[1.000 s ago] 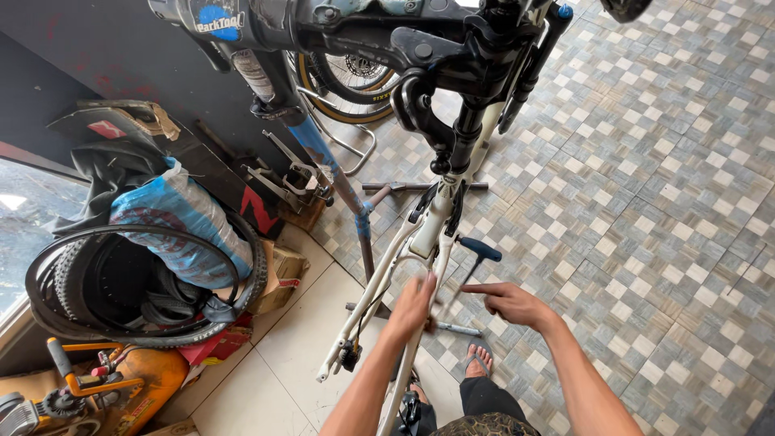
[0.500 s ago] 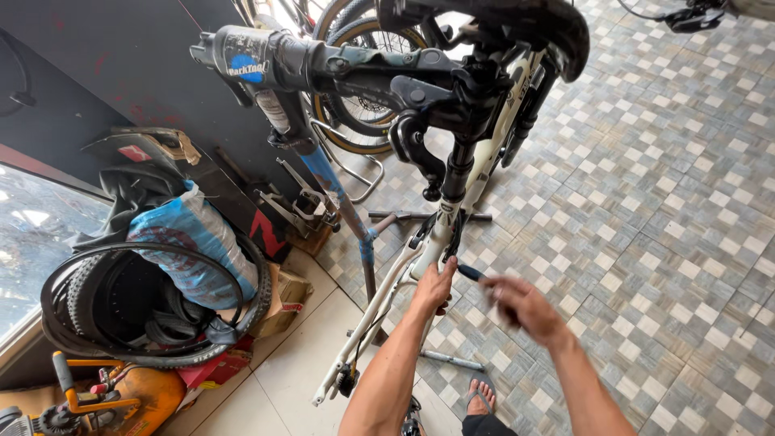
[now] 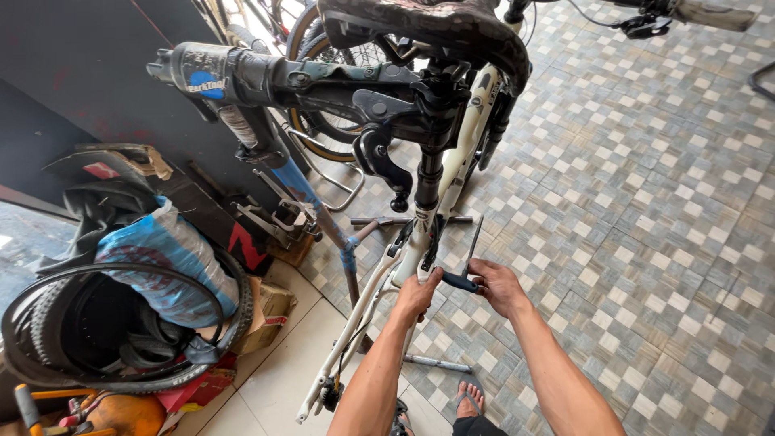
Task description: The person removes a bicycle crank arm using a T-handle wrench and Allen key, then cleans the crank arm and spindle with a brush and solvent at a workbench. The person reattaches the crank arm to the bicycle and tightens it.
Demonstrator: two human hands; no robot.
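Observation:
A white bicycle frame [image 3: 452,173] hangs clamped in a black and blue repair stand [image 3: 266,89], its black saddle [image 3: 420,24] close under the camera. My left hand [image 3: 416,296] grips the white frame tube low down, near the bottom bracket. My right hand [image 3: 496,284] is closed on a tool with a blue handle [image 3: 458,281]; its thin dark shaft [image 3: 472,242] points up beside the frame. The two hands are almost touching.
Stacked black tyres [image 3: 105,339] and a blue plastic bag [image 3: 165,250] sit at the left by a dark wall. The stand's pole and legs [image 3: 347,258] stand left of the frame. Another wheel [image 3: 323,56] leans behind. My sandalled foot [image 3: 468,400] rests on the patterned tile floor [image 3: 646,226].
My view has tilted up and closer to the saddle. My right hand moved left to the frame and now holds the blue-handled tool upright beside my left hand.

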